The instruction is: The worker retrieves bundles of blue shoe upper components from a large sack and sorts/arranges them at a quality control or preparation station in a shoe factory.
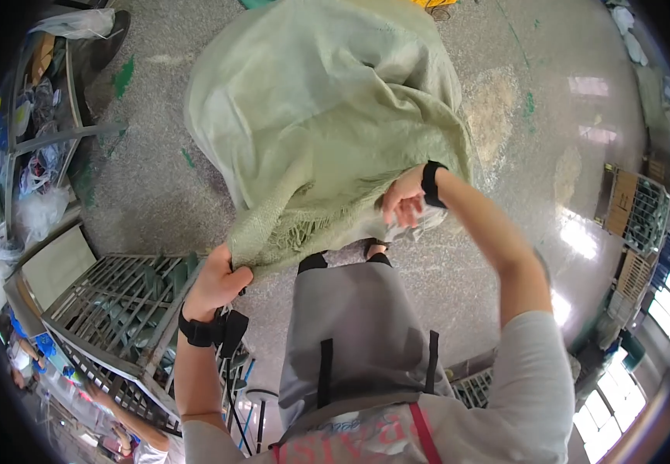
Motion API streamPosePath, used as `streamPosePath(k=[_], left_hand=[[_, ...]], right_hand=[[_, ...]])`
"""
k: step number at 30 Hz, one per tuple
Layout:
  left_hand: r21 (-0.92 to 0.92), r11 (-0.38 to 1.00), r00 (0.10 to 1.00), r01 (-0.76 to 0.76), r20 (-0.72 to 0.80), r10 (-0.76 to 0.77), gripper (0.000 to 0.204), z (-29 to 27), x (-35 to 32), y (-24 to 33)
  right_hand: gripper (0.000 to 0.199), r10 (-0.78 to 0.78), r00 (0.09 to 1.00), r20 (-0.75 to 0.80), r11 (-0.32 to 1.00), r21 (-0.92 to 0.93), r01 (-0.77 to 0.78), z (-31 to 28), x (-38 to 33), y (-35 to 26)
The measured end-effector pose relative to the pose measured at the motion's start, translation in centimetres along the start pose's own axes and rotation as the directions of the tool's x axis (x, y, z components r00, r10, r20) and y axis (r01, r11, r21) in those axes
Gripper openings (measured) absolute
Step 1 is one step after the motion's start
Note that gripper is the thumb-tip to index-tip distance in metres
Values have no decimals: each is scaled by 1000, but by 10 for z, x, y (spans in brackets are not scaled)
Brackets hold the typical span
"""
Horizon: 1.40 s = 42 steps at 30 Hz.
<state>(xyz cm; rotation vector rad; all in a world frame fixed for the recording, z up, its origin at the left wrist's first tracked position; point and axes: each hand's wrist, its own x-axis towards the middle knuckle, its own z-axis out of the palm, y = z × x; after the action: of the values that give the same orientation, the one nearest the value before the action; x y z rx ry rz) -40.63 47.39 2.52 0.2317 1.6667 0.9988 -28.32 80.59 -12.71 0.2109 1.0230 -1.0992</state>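
A large pale green woven sack point(304, 116) stands bulging on the floor in front of me, its mouth turned toward my body. Loose threads hang along the frayed mouth edge. My left hand point(217, 280) is closed on the left end of that edge, pulling it into a taut fold. At the right of the mouth, my right hand point(406, 196) hangs with loosely bent fingers slightly apart, close against the frayed edge. No cloth shows pinched in them. A whitish layer shows below the right hand. What the sack contains is hidden.
Metal racks point(110, 301) with green items stand at my left. A shelf frame point(49, 139) holding plastic bags is further up the left. Crates point(632, 209) line the right side. Another person's arm point(130, 421) shows at lower left. The floor point(520, 100) is speckled and shiny.
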Motion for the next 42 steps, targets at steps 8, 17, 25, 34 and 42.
streamPosePath(k=[8,17,25,34,42], left_hand=[[161,979,973,-127,211,92,31,39,23,-8],[230,957,915,175,320,-244,41,15,17,-8],[424,898,972,-117,235,16,37,32,38,13],[570,790,956,-226,-28,293,33,9,28,5],[298,934,939,196,-330,-92,41,-45,67,-67]], right_hand=[[29,-726,593,-348,677,-214,704,94,15,-57],[33,-668,403,-626,697,-336,633,132,169,-25],[32,-65,175,-982,857,-145,-495,-19,3,120],[28,-371,-314,-874,927,-370,-64,-83,-25,-102],[29,210,-209,-955,970,177,169,6,110,35]])
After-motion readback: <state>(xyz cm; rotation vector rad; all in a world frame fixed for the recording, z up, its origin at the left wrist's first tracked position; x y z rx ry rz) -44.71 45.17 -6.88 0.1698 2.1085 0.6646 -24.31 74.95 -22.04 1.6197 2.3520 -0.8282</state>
